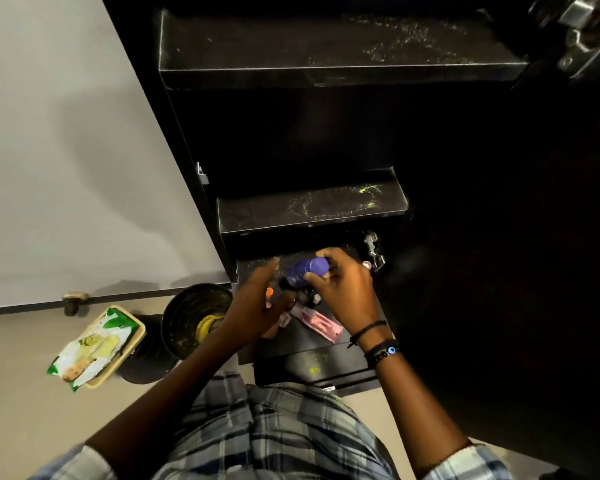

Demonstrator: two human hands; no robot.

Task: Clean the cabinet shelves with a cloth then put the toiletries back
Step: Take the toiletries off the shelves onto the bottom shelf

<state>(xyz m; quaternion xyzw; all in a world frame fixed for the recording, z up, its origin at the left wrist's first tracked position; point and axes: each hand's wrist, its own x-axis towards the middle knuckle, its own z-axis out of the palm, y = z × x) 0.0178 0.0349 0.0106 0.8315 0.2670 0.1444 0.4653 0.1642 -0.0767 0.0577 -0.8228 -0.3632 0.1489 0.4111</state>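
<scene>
Right hand [343, 289] is curled round a purple, dark-capped bottle [303, 271], held tilted above a lower cabinet shelf [291, 344], while left hand [257, 299] is held open, fingers straight, just beside it.

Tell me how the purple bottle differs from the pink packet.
The purple bottle is rounded; the pink packet is flat. The purple bottle is gripped sideways by the right hand, while the pink packet lies loose on the lowest shelf. Both are at that same shelf.
</scene>
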